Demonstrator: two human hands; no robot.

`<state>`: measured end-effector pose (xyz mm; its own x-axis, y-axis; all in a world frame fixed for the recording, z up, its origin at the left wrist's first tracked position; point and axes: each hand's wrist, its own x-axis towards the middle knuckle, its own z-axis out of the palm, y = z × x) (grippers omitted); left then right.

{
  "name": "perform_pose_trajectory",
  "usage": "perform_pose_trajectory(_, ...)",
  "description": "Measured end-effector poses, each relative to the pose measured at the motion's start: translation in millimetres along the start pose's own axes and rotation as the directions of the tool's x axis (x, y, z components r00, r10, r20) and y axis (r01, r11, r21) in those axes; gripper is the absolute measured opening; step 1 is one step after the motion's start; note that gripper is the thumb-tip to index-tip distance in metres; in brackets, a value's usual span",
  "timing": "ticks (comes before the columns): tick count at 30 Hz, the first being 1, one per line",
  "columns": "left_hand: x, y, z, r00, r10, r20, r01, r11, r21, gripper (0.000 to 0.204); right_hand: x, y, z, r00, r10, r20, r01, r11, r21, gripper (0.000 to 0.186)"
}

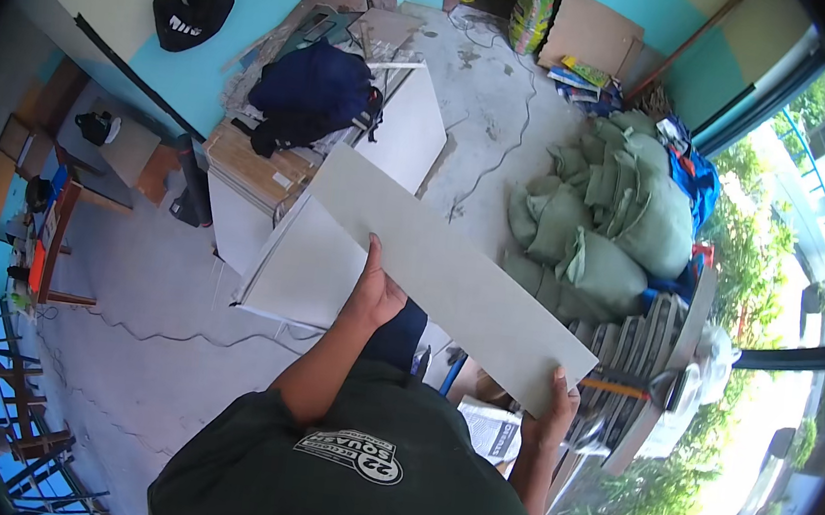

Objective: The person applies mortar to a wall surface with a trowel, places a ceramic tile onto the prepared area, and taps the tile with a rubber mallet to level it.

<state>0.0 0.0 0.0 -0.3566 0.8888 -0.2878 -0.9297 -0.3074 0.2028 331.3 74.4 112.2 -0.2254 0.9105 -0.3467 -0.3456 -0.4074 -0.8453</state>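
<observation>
A long, flat, pale grey board (452,262) slants across the middle in front of me, its far end at the upper left and its near end at the lower right. My left hand (376,294) grips its lower edge, thumb up on the face and fingers hidden underneath. Around the near right corner my right hand (553,413) is closed, its thumb also on top. Behind the board's left part lies a large white panel (296,265), partly covered by it.
Beyond stand white-sided furniture (412,122) and a dark blue bag (315,86). Green sacks (629,205) are heaped at right, near stacked slabs (640,342) by the window. A cable (519,133) winds over the floor. A wooden table (55,230) stands at left.
</observation>
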Motion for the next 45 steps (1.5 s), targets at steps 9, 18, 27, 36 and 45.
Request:
perform_pose_trajectory(9, 298.6, 62.4, 71.6, 0.992, 0.102, -0.076, -0.081, 0.968, 0.238, 0.047, 396.3, -27.8, 96.6, 0.978, 0.192, 0.083, -0.179, 0.973, -0.143, 0.035)
perform_pose_trajectory(18, 582.2, 138.1, 170.7, 0.941, 0.204, -0.27, -0.105, 0.934, 0.34, 0.046, 714.7, -19.8, 68.3, 0.912, 0.3, -0.278, -0.363, 0.908, -0.21, 0.055)
perform_pose_trajectory(27, 868.8, 211.9, 193.8, 0.859, 0.405, -0.312, -0.3, 0.894, 0.332, 0.047, 955.5, 20.6, 70.7, 0.712, 0.569, -0.411, -0.699, 0.629, -0.341, 0.022)
perform_pose_trajectory(36, 1041.4, 302.6, 241.5, 0.551, 0.632, -0.545, -0.561, 0.764, 0.319, 0.045, 1485.3, -68.4, 427.2, 0.85, 0.525, -0.032, -0.367, 0.547, -0.752, 0.03)
perform_pose_trajectory(45, 1233.9, 496.2, 201.3, 0.35, 0.662, -0.663, -0.737, 0.631, 0.242, 0.044, 1680.6, -23.8, 829.1, 0.844, 0.45, 0.291, 0.032, 0.501, -0.865, 0.044)
